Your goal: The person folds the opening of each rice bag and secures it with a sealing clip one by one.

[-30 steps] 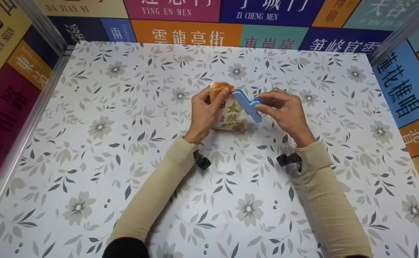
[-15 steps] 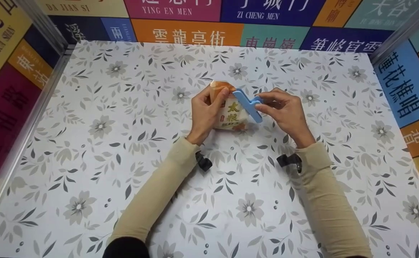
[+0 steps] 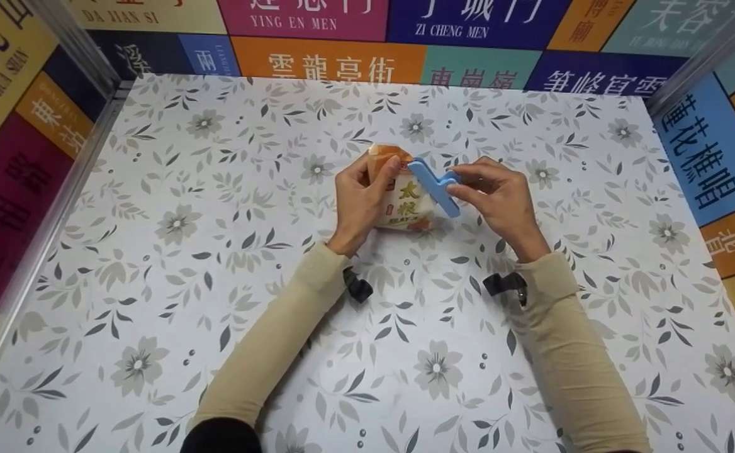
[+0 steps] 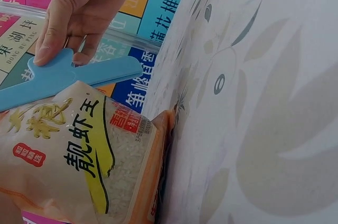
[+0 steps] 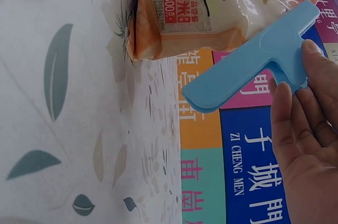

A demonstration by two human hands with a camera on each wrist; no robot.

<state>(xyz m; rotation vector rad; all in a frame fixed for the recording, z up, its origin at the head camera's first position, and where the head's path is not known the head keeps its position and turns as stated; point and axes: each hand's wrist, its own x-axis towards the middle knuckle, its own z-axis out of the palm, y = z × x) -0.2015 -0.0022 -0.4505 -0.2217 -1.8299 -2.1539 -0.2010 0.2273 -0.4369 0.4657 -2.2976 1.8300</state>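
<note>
A small bag of rice, clear with orange edges and printed characters, stands upright on the table in the head view. My left hand grips its upper left part, thumb across the front. My right hand pinches the tab of a light blue bag clip between thumb and fingers. The clip slants down to the right, its upper end at the bag's top right corner. In the right wrist view the clip lies along the bag's side, its lower end sticking out past it. Whether it clamps the bag I cannot tell.
A white tabletop with grey flowers and leaves spreads around the bag. Colourful panels with characters stand behind it and along both sides. Black wrist cameras hang at both sleeves.
Almost nothing differs. Both hands keep their hold on the bag and the clip, with only a slight shift of the whole head view.
</note>
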